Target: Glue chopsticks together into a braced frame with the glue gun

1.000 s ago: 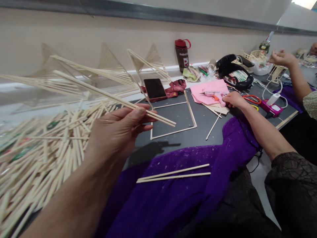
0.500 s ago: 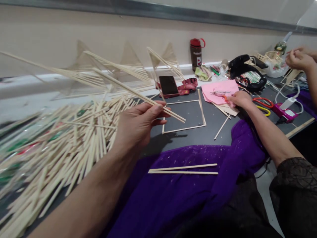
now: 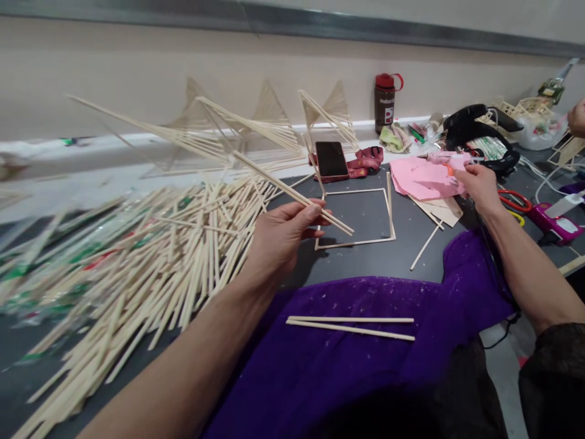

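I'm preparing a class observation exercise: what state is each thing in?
Pink glue gun: gripped by right hand
Two pale wooden sticks: held by left hand
Square pale wooden frame: lying on grey tabletop
Pale wooden stick heap: loose
Dark rectangular phone: screen black
Brown red-lidded bottle: upright, closed
Magenta socket block: white plug inserted

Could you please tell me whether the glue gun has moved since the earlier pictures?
Yes: against the pink paper, the glue gun has shifted up and to the right in the view, toward the paper's far edge.
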A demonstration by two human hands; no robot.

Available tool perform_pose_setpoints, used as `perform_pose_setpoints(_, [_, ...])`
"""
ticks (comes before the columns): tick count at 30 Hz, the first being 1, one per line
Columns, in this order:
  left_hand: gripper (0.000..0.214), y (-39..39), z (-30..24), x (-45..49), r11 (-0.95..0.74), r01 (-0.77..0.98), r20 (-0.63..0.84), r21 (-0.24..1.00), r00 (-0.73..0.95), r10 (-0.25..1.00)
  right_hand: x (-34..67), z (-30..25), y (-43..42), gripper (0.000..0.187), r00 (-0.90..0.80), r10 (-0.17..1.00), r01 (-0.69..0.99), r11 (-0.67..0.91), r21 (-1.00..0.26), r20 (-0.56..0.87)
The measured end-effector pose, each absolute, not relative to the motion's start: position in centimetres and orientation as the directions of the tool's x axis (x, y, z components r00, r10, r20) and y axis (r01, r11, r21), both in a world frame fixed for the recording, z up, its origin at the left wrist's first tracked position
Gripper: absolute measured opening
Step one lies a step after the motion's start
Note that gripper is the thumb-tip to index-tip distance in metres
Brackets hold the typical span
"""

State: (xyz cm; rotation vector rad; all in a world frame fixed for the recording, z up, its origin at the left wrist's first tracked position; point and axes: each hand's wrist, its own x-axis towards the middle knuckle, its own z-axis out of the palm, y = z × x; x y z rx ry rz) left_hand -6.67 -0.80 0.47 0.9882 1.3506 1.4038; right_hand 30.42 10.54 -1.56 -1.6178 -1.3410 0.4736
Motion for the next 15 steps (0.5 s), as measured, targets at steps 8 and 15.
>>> perform_pose_setpoints(8, [0.013,-0.8,0.7,-6.5,0.047,-0.092,-0.073,0.995,-0.302,0.951,30.0,-0.2,9.6,0.026,0.319,0.936,0.038,0.146,-0.989,0.151])
perform_pose_setpoints(15, [0.028,-0.9,0.4,-6.7,0.029,-0.044,-0.04,0.999,-0.261,0.965,29.2,1.5,6.9,0.037,0.064,0.986,0.01,0.156,-0.988,0.156])
